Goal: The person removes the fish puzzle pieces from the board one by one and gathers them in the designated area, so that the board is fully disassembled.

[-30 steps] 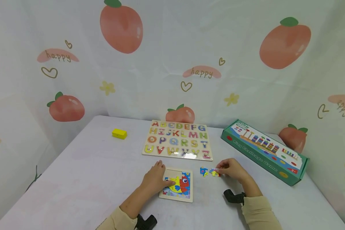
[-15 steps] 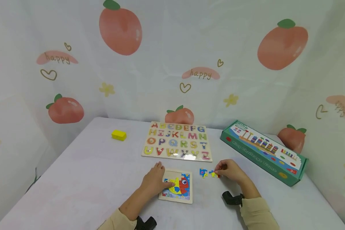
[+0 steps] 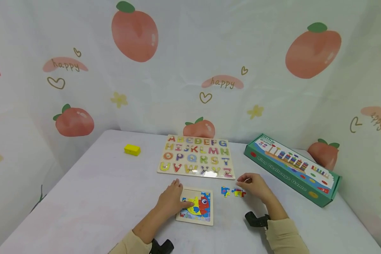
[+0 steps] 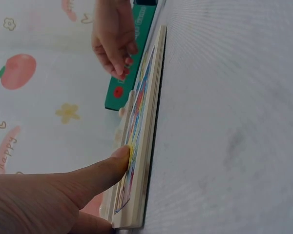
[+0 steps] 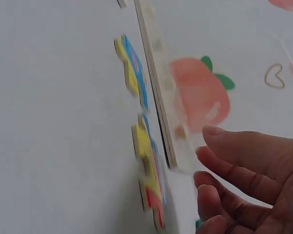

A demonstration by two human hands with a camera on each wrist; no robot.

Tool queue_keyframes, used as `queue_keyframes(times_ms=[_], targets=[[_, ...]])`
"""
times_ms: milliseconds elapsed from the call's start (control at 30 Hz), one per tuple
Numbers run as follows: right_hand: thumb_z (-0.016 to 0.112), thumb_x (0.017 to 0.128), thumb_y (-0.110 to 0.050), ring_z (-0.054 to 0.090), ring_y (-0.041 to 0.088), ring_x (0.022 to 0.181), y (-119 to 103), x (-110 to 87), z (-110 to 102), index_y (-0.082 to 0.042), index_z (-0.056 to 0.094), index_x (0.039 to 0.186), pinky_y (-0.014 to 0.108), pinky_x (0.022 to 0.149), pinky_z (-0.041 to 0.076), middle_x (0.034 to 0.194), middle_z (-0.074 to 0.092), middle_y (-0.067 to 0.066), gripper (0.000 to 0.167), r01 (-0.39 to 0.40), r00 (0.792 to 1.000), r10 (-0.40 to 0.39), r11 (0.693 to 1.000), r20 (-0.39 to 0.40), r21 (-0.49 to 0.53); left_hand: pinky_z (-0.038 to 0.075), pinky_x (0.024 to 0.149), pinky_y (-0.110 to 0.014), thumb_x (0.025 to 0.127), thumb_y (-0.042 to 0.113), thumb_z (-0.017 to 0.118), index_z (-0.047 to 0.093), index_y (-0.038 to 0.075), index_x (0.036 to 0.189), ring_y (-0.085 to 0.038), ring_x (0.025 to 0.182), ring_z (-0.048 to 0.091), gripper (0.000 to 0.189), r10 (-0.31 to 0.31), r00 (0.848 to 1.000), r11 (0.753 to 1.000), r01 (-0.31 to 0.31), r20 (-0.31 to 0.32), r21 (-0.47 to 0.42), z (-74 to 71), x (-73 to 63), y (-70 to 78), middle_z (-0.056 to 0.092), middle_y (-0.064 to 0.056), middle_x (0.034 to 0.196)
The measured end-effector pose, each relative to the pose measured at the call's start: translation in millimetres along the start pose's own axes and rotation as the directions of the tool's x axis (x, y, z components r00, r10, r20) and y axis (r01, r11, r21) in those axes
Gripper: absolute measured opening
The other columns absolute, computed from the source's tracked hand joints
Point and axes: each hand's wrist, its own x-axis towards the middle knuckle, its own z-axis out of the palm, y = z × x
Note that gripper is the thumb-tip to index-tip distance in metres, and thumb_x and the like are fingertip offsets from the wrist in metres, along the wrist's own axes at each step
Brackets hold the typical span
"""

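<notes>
A square wooden jigsaw tray [image 3: 199, 223] with a fish picture lies near the front of the table. Straight fingers of my left hand [image 3: 169, 201] rest along its left side. The left thumb [image 4: 105, 175] presses on the picture. To the right, a blue and yellow puzzle piece [image 3: 225, 191] lies on the table. Beside it lies a yellow, red and blue piece [image 3: 239, 192], possibly more than one joined. Just above these hovers my right hand [image 3: 255, 185], loosely curled and holding nothing. In the right wrist view its thumb [image 5: 249, 148] and fingers stand clear of the pieces.
Behind the tray lies an alphabet board [image 3: 195, 155] with coloured letters. A green Ring Challenge Game box [image 3: 292, 169] sits slantwise at the right, and a yellow block [image 3: 132, 150] stands at the back left. A printed curtain [image 3: 165, 91] hangs behind the table.
My right hand has come off the yellow and red piece and risen slightly above it, uncovering more of it. The left hand stays on the tray.
</notes>
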Motion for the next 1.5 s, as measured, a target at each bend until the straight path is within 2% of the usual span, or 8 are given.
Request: queue_keyframes(times_ms=[233, 367, 467, 600, 867, 1067, 1267, 1500], targets=[[0.069, 0.083, -0.015, 0.051, 0.016, 0.076, -25.6, -4.7, 20.6, -0.002, 0.067, 0.096, 0.025, 0.059, 0.045, 0.086, 0.061, 0.006, 0.019, 0.115, 0.991, -0.115, 0.993, 0.066, -0.002, 0.044, 0.097, -0.054, 0.072, 0.041, 0.077, 0.052, -0.009, 0.126, -0.043, 0.129, 0.041, 0.077, -0.008, 1.0, 1.0, 0.008, 0.003, -0.002, -0.7, -1.5, -1.4, 0.041, -0.027, 0.14], [0.07, 0.081, -0.013, 0.051, 0.015, 0.075, -35.8, -5.0, 26.9, 0.0, 0.069, 0.095, 0.023, 0.059, 0.044, 0.081, 0.06, 0.005, 0.019, 0.215, 0.97, -0.213, 0.977, 0.117, 0.001, 0.044, 0.097, -0.054, 0.072, 0.04, 0.077, 0.052, -0.01, 0.125, -0.043, 0.128, 0.042, 0.077, 0.0, 1.0, 1.0, 0.0, 0.002, -0.005, -1.8, -1.7, -0.1, 0.042, -0.027, 0.14], [0.072, 0.081, -0.013, 0.05, 0.014, 0.073, -40.5, -3.6, 31.1, 0.002, 0.069, 0.096, 0.021, 0.059, 0.044, 0.078, 0.058, 0.004, 0.021, 0.252, 0.955, -0.249, 0.968, 0.162, 0.004, 0.045, 0.096, -0.053, 0.072, 0.041, 0.077, 0.052, -0.01, 0.126, -0.042, 0.128, 0.043, 0.078, 0.006, 1.0, 1.0, -0.006, 0.003, 0.008, -1.7, -0.7, 0.1, 0.042, -0.027, 0.139], [0.074, 0.078, -0.012, 0.049, 0.014, 0.071, -48.8, -2.9, 39.7, 0.0, 0.07, 0.095, 0.02, 0.058, 0.044, 0.076, 0.058, 0.003, 0.022, 0.252, 0.948, -0.247, 0.968, 0.202, -0.001, 0.046, 0.095, -0.052, 0.072, 0.041, 0.077, 0.052, -0.009, 0.126, -0.041, 0.127, 0.044, 0.078, 0.001, 1.0, 1.0, -0.001, 0.004, 0.016, -2.0, 1.1, -0.3, 0.043, -0.027, 0.139], [0.074, 0.078, -0.011, 0.051, 0.013, 0.069, -61.8, -7.3, 59.0, -0.001, 0.07, 0.091, 0.022, 0.064, 0.049, 0.078, 0.063, 0.002, 0.017, 0.285, 0.913, -0.277, 0.958, 0.298, 0.019, 0.044, 0.097, -0.053, 0.073, 0.043, 0.076, 0.052, -0.009, 0.126, -0.042, 0.128, 0.042, 0.078, -0.009, 1.0, 1.0, 0.008, 0.029, 0.009, -0.1, -0.5, -1.6, 0.042, -0.027, 0.14], [0.075, 0.077, -0.011, 0.052, 0.012, 0.067, -66.8, -10.1, 63.6, -0.003, 0.071, 0.087, 0.023, 0.063, 0.05, 0.076, 0.064, 0.001, 0.013, 0.268, 0.92, -0.256, 0.963, 0.297, 0.001, 0.044, 0.098, -0.054, 0.073, 0.042, 0.076, 0.052, -0.009, 0.127, -0.042, 0.129, 0.041, 0.078, -0.005, 1.0, 1.0, 0.005, 0.029, 0.0, -2.3, 1.2, -0.3, 0.041, -0.027, 0.141], [0.079, 0.073, -0.013, 0.05, 0.013, 0.068, -68.6, -12.6, 69.5, -0.005, 0.068, 0.086, 0.021, 0.062, 0.047, 0.075, 0.059, 0.0, 0.018, 0.262, 0.926, -0.24, 0.964, 0.293, -0.039, 0.043, 0.098, -0.053, 0.073, 0.043, 0.076, 0.052, -0.009, 0.126, -0.042, 0.129, 0.041, 0.078, -0.002, 1.0, 1.0, 0.002, 0.03, 0.005, -0.5, 1.6, -2.2, 0.041, -0.027, 0.14], [0.078, 0.073, -0.009, 0.047, 0.014, 0.07, -72.4, -18.0, 72.8, -0.005, 0.062, 0.081, 0.021, 0.06, 0.043, 0.073, 0.053, 0.002, 0.019, 0.27, 0.922, -0.235, 0.96, 0.309, -0.073, 0.044, 0.097, -0.053, 0.072, 0.043, 0.076, 0.053, -0.009, 0.125, -0.042, 0.128, 0.043, 0.078, 0.003, 1.0, 1.0, -0.004, 0.023, 0.005, 0.2, 3.3, -1.9, 0.042, -0.027, 0.14]])
